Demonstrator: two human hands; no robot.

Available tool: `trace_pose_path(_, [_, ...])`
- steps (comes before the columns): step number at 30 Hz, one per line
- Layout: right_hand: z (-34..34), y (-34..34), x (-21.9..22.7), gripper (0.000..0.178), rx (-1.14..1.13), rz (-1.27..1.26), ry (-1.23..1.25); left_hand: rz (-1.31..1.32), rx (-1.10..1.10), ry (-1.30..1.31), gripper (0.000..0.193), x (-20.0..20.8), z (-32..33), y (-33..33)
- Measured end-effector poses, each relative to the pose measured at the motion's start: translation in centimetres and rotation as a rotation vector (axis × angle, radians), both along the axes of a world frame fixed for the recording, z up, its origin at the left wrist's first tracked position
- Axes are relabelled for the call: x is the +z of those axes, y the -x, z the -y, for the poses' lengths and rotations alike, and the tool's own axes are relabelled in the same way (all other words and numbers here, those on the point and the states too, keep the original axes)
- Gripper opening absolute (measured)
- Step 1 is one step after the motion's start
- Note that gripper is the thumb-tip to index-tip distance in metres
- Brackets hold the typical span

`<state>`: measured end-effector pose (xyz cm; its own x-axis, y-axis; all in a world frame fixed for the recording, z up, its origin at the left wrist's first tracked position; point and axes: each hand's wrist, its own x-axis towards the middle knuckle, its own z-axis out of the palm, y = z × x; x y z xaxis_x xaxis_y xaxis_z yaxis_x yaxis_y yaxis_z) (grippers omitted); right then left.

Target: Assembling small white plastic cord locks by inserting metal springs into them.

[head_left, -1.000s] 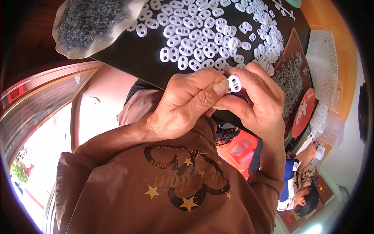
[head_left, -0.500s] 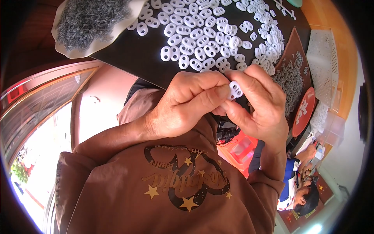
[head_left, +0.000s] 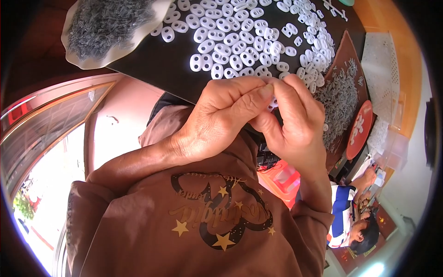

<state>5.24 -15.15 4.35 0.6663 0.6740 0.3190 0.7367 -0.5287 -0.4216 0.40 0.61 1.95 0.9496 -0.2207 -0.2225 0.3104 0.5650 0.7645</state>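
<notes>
My left hand (head_left: 213,123) and my right hand (head_left: 297,122) meet just off the near edge of the table. Between their fingertips is a small white two-hole cord lock (head_left: 274,103), mostly covered by the fingers. The left thumb presses against the tip of my right index finger, and both hands are closed. Just beyond my fingers, many loose white two-hole plastic pieces (head_left: 223,49) lie spread on the dark tabletop (head_left: 159,64).
At the upper left a cream dish (head_left: 86,63) holds a heap of small grey springs (head_left: 108,28). To the right, small grey parts (head_left: 340,102) cover a brown sheet (head_left: 344,51). Beside it sits a red plate (head_left: 366,114) with white bits. Another person (head_left: 342,207) works at the far right.
My right hand has moved slightly left and closed in over the white cord lock, so less of it shows. My left hand stays nearly in place, its thumb shifted a little.
</notes>
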Motion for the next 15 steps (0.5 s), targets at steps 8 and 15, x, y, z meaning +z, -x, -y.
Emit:
trace_pose_path(8, [0.0,0.1,1.1,0.037,-0.036,-0.054,-0.083,0.036,-0.007,-0.04,0.021,0.4,-0.2,0.0])
trace_pose_path(15, [-0.1,0.4,1.6,0.028,0.015,-0.079,-0.031,0.018,-0.199,-0.192,0.02,0.5,-1.1,0.0])
